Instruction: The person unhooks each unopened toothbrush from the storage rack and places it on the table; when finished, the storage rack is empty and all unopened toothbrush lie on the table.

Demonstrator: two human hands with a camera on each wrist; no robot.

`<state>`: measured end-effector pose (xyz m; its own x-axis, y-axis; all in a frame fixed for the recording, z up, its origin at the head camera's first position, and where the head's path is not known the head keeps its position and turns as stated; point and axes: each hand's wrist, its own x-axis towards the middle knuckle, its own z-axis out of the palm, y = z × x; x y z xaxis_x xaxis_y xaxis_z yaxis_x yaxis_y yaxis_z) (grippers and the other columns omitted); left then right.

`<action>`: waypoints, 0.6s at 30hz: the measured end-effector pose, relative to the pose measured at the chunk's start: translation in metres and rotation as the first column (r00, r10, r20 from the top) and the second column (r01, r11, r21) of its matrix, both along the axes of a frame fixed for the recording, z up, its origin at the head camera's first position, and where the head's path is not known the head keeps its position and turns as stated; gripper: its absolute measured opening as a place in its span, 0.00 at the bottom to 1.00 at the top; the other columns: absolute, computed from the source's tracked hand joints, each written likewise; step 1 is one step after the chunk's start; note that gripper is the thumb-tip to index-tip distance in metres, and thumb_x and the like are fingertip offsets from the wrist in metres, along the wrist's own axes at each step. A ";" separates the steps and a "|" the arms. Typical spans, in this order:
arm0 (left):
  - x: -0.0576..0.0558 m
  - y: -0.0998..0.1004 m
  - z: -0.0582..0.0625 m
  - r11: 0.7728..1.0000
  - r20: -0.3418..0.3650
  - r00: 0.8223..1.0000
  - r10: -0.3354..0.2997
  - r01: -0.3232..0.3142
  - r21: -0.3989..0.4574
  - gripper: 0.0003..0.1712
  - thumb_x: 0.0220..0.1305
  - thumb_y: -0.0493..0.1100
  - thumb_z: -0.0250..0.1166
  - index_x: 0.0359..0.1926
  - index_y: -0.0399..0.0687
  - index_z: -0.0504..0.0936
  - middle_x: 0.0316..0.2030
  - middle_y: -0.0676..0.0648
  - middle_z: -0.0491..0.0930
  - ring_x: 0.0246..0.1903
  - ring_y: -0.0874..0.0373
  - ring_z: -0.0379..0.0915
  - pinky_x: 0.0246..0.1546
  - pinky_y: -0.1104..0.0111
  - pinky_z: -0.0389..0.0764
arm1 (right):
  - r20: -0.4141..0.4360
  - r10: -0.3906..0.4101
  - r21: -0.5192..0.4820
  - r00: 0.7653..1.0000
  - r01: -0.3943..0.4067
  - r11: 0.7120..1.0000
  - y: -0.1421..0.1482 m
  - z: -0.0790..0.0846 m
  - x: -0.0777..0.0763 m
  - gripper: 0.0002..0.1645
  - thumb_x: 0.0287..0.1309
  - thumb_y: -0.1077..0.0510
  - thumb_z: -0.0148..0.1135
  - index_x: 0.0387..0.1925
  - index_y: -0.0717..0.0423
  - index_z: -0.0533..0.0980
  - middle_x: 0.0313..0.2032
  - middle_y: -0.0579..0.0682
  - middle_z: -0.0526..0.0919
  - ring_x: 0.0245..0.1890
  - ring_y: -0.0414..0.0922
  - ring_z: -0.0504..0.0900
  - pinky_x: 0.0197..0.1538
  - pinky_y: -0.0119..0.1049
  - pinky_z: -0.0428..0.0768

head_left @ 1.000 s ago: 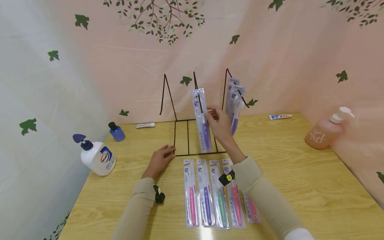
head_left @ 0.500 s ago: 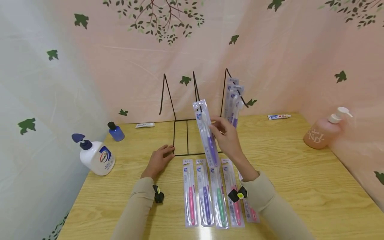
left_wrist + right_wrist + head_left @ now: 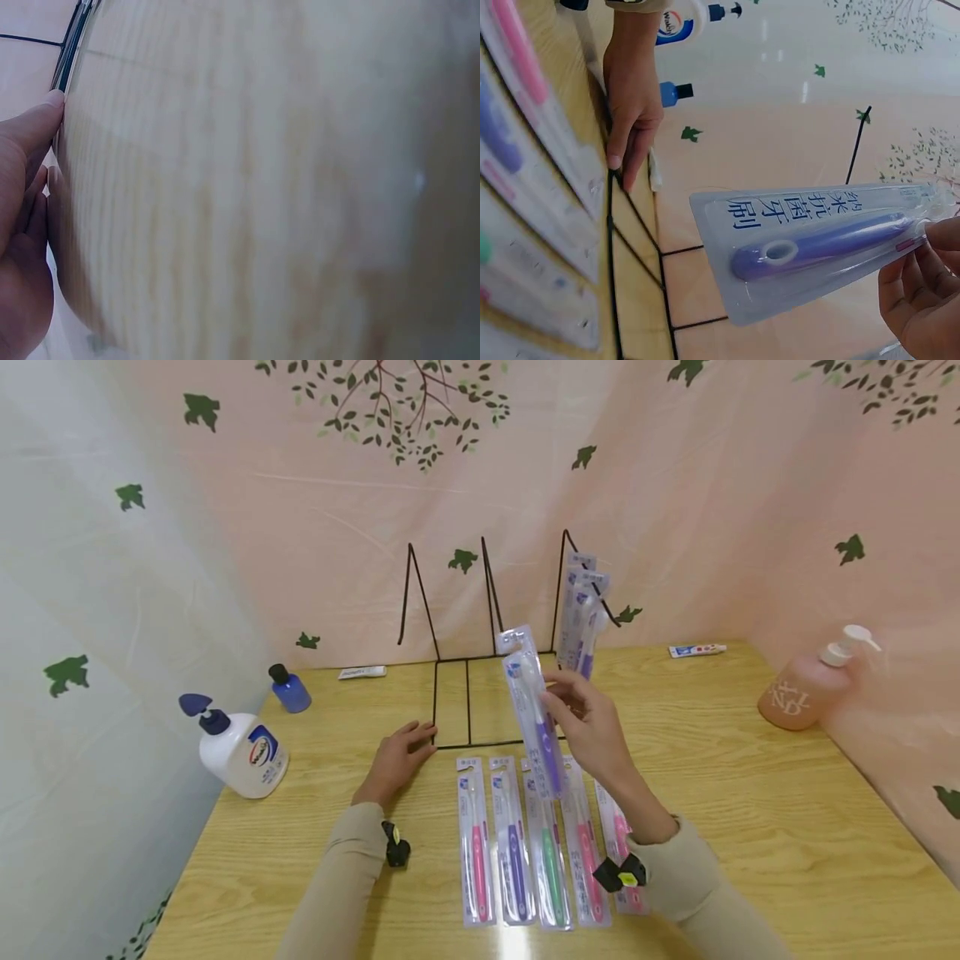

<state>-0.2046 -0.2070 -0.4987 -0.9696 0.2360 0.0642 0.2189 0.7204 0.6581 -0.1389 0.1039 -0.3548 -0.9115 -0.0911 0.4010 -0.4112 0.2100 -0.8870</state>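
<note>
On the wood-grain table (image 3: 750, 793), the angular black wire rack (image 3: 468, 702) stands at frame centre, the left hand (image 3: 397, 765) touching its near left corner with fairly straight fingers. The right hand (image 3: 597, 732), nearer, pinches the right edge of the purple toothbrush pack (image 3: 531, 720), which lies left of the grip at mid-frame, long axis steep, top tilted left, lower end over the green toothbrush pack (image 3: 551, 867). Smooth, clear, stiff-looking plastic encloses a slender purple handle (image 3: 836, 241).

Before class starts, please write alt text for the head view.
A person's right grip holds a tilted, packaged purple toothbrush near a black wire rack. Five packaged toothbrushes lie in a row on the table; the left grip touches the rack.
</note>
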 end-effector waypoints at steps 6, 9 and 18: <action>0.001 0.001 0.003 1.000 0.006 1.000 0.006 -0.006 0.004 0.25 0.67 0.47 0.60 0.64 0.50 0.73 0.66 0.47 0.69 0.70 0.43 0.55 0.68 0.47 0.59 | 0.032 -0.061 0.041 0.998 0.059 0.997 0.033 -0.029 0.006 0.15 0.66 0.60 0.57 0.52 0.60 0.76 0.36 0.58 0.81 0.30 0.37 0.78 0.33 0.30 0.82; 0.002 0.001 0.003 1.000 0.006 1.000 0.004 -0.004 -0.005 0.25 0.68 0.47 0.60 0.65 0.50 0.73 0.66 0.46 0.68 0.70 0.42 0.55 0.68 0.46 0.59 | 0.066 -0.109 0.078 0.992 0.104 0.991 0.050 -0.041 0.011 0.15 0.65 0.60 0.57 0.52 0.60 0.77 0.36 0.59 0.81 0.29 0.35 0.78 0.32 0.31 0.82; 0.002 0.001 0.003 1.000 0.001 1.000 0.009 -0.009 -0.014 0.25 0.68 0.46 0.60 0.65 0.49 0.73 0.67 0.45 0.67 0.69 0.42 0.56 0.68 0.45 0.58 | 0.211 -0.243 0.242 0.947 0.190 0.952 0.100 -0.069 0.027 0.20 0.68 0.53 0.54 0.57 0.60 0.73 0.41 0.59 0.80 0.32 0.32 0.79 0.35 0.29 0.83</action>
<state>-0.2026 -0.2057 -0.4961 -0.9719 0.2278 0.0599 0.2114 0.7316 0.6482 -0.1120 0.2043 -0.4234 -0.9844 0.0588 0.1655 -0.1194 0.4671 -0.8761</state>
